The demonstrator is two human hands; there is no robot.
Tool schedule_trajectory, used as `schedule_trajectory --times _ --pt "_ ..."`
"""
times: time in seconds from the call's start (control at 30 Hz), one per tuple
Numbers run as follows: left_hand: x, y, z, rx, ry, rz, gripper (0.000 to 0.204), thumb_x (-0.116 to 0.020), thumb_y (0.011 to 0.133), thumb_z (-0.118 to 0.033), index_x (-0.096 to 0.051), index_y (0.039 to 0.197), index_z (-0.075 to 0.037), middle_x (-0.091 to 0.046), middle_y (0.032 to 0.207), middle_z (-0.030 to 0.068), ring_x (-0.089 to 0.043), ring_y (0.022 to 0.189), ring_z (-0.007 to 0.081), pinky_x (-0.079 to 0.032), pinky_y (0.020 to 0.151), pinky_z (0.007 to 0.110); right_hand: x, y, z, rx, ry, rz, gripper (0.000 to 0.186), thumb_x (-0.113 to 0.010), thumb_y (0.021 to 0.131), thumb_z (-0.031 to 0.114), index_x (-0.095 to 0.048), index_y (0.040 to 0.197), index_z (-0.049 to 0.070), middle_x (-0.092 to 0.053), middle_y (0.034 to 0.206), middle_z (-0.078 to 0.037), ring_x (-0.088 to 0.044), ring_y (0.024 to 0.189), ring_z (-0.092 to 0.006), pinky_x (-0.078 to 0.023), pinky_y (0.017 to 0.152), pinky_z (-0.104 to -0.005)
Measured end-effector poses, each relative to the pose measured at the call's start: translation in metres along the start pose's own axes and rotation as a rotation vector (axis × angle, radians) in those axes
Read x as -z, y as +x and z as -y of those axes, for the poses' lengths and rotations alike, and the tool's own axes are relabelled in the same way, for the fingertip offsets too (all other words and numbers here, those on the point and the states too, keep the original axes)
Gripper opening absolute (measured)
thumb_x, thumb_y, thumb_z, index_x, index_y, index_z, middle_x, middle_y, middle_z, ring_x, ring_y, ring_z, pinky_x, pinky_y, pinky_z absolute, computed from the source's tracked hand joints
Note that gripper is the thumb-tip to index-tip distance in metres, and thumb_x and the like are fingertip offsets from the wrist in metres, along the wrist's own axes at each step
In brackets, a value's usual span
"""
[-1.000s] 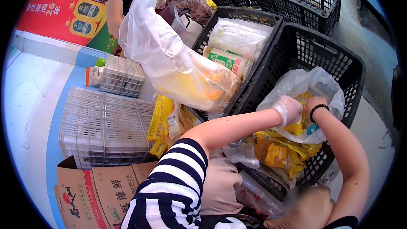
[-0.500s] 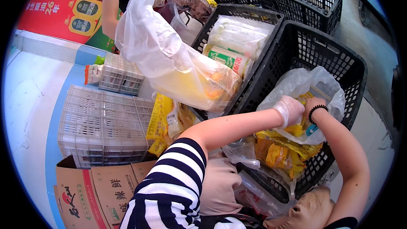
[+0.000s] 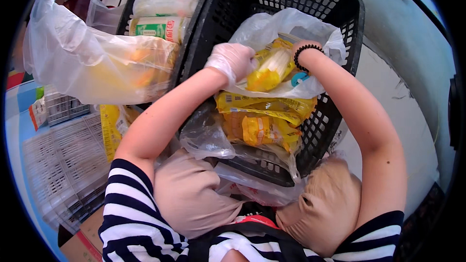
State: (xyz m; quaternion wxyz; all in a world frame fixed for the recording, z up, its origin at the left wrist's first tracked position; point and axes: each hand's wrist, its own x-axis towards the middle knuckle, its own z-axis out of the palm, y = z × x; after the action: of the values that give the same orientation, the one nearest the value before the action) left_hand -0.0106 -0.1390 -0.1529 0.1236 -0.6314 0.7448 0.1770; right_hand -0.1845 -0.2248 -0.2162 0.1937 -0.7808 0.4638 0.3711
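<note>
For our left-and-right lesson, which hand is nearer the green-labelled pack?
Left. The left hand is right of the pack, slightly lower; the right hand is farther right.

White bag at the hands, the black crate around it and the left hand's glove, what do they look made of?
Bag: thin, translucent film, likely plastic, slightly shiny, from its creases. Crate: probably moulded plastic, dull black, judging by its regular openings. Glove: thin, see-through film; wrinkles and skin showing through suggest plastic, exact kind unclear.

Well left of my left hand [image 3: 232, 62]: grey plastic crates [image 3: 68, 160], smaller crate [image 3: 63, 105] beyond, cardboard box [image 3: 90, 233] nearer me.
</note>
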Motion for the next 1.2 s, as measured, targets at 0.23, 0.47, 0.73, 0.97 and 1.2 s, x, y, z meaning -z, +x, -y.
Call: schedule_trajectory --times 0.23,0.47,0.73,0.97,1.2 --pt "-0.002 0.009 0.008 0.024 0.116 -0.005 0.024 -0.049 0.085 -0.027 -0.066 0.082 -0.01 -0.065 0.076 0.0126 -0.063 0.073 0.0296 -0.05 0.068 0.039 0.0 0.015 -0.003 0.117 0.071 -0.031 0.024 -0.062 0.075 0.018 -0.069 0.092 0.003 -0.068 0.091 -0.012 -0.066 0.083 -0.0242 -0.053 0.071 -0.0352" --pt "-0.026 0.04 0.003 -0.01 0.222 0.17 0.018 -0.055 0.082 -0.017 -0.068 0.091 -0.009 -0.067 0.094 0.0124 -0.066 0.085 0.0249 -0.053 0.07 0.037 -0.002 0.025 -0.014 0.067 0.631 0.025 0.02 -0.053 0.081 0.012 -0.069 0.075 0.001 -0.068 0.077 -0.01 -0.064 0.059 -0.0182 -0.052 0.054 -0.0301" --pt "-0.044 0.064 -0.007 -0.006 -0.149 0.027 0.03 -0.052 0.084 -0.027 -0.06 0.105 -0.007 -0.064 0.098 0.0174 -0.061 0.092 0.0326 -0.048 0.08 0.04 -0.013 0.021 -0.008 0.083 1.055 0.099 0.023 -0.049 0.092 0.025 -0.058 0.088 0.005 -0.065 0.073 -0.002 -0.06 0.057 -0.0065 -0.046 0.048 -0.0202" --pt "-0.046 0.087 -0.014 -0.029 -0.118 0.112 0.029 -0.051 0.085 -0.028 -0.059 0.107 -0.01 -0.064 0.098 0.0163 -0.061 0.094 0.0311 -0.048 0.08 0.038 -0.022 0.013 -0.001 0.23 1.024 0.015 0.027 -0.048 0.089 0.024 -0.062 0.09 0.002 -0.067 0.077 -0.005 -0.06 0.063 -0.0124 -0.049 0.06 -0.0255" --pt "-0.05 0.092 -0.014 -0.139 -0.022 -0.019 0.021 -0.051 0.084 -0.026 -0.061 0.094 -0.01 -0.066 0.088 0.0125 -0.063 0.084 0.0299 -0.05 0.072 0.038 -0.022 0.016 -0.002 0.299 0.906 0.003 0.029 -0.048 0.087 0.029 -0.065 0.092 0.006 -0.067 0.078 -0.004 -0.061 0.067 -0.0142 -0.049 0.07 -0.0282"
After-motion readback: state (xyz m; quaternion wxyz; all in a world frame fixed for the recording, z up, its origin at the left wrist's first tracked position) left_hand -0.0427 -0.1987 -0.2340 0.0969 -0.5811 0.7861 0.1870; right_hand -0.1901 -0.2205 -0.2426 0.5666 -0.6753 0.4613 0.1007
